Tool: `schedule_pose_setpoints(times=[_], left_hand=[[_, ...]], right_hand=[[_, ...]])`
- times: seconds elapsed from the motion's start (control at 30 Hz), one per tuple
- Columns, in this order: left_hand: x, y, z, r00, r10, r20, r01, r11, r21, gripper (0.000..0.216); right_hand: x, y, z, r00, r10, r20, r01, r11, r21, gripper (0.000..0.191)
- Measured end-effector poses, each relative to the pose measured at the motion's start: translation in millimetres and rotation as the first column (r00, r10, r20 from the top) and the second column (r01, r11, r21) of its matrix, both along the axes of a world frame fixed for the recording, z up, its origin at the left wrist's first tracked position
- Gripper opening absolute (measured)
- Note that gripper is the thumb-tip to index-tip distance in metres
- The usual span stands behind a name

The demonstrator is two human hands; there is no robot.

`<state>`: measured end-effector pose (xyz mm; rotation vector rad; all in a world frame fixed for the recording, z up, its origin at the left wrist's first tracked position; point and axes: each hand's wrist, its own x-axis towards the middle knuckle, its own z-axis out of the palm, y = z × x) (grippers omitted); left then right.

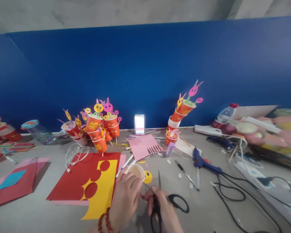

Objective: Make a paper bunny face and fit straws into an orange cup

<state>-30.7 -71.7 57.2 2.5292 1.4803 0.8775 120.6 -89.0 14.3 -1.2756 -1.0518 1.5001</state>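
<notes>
My left hand [127, 191], with red beads at its wrist, is closed around a paper cup [137, 170] whose pale inside shows; my fingers cover most of its outer wall. In my right hand [161, 202] is a pair of black-handled scissors [178, 203], its blades spread and pointing away from me, one of them near the cup. My right fingertips come close to the cup's lower side; whether they touch it cannot be made out. Just right of the cup's rim is a yellow round paper face [148, 177] with pointed ears.
Left lie yellow paper with round cutouts [104, 191] and red paper [65, 187]. Behind stand decorated red cups [100, 144] and a tilted cup stack [174, 123]. Pink fringed paper [143, 145], a pen [186, 174], a blue glue gun [205, 163] and black cables [230, 194] lie around.
</notes>
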Motion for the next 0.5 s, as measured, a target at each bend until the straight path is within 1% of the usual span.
schedule_pose_setpoints(times=[0.03,0.07,0.1,0.13,0.2,0.23,0.27,0.3,0.33,0.37,0.4,0.43,0.47,0.5], left_hand=[[-1.0,0.8,0.6,1.000,-0.011,0.013,0.011,1.000,-0.013,0.022],[-2.4,1.8,1.5,0.999,-0.022,0.031,0.023,0.999,-0.025,0.021],[-3.8,2.7,2.6,0.998,-0.033,0.051,0.035,0.999,-0.035,0.020],[-5.3,3.7,3.8,0.997,-0.044,0.071,0.048,0.998,-0.044,0.018],[-7.6,5.5,6.2,0.993,-0.062,0.103,0.069,0.995,-0.071,0.016],[-8.2,6.0,7.0,0.991,-0.065,0.116,0.075,0.994,-0.084,0.015],[-8.2,6.3,7.5,0.990,-0.066,0.125,0.078,0.993,-0.093,0.014],[-7.7,6.3,7.6,0.990,-0.065,0.126,0.077,0.993,-0.093,0.014],[-6.8,5.9,7.4,0.991,-0.058,0.122,0.067,0.995,-0.077,0.014],[-5.4,5.4,7.0,0.993,-0.051,0.111,0.057,0.997,-0.054,0.015],[-3.7,4.7,6.4,0.994,-0.044,0.095,0.047,0.998,-0.032,0.016],[-1.9,4.0,5.7,0.996,-0.040,0.078,0.041,0.999,-0.014,0.018],[-0.2,3.4,4.9,0.997,-0.036,0.062,0.036,0.999,0.001,0.020],[1.4,2.9,4.0,0.998,-0.034,0.046,0.033,0.999,0.014,0.021]], right_hand=[[2.5,1.0,1.6,0.998,0.025,0.058,-0.028,0.998,0.048,0.058],[6.2,2.6,4.2,0.988,0.053,0.145,-0.072,0.989,0.125,0.056],[10.8,4.8,7.6,0.966,0.069,0.250,-0.126,0.967,0.221,0.052],[15.8,7.5,11.5,0.932,0.064,0.356,-0.187,0.928,0.324,0.048],[24.9,13.0,18.7,0.871,0.065,0.487,-0.341,0.794,0.504,0.044],[28.2,15.1,21.2,0.851,0.071,0.520,-0.402,0.726,0.558,0.044],[30.3,16.3,22.5,0.841,0.080,0.535,-0.438,0.681,0.587,0.044],[31.0,16.5,22.5,0.841,0.079,0.535,-0.438,0.681,0.587,0.044],[30.3,15.7,21.4,0.851,0.077,0.519,-0.405,0.726,0.556,0.044],[28.2,14.0,19.2,0.871,0.075,0.485,-0.344,0.797,0.496,0.046],[25.0,11.8,16.4,0.901,0.072,0.429,-0.264,0.874,0.409,0.049],[20.7,9.3,13.1,0.935,0.068,0.349,-0.181,0.935,0.304,0.052],[15.8,6.9,9.7,0.966,0.067,0.249,-0.120,0.971,0.205,0.056],[10.8,4.9,6.4,0.988,0.056,0.143,-0.074,0.990,0.122,0.057]])
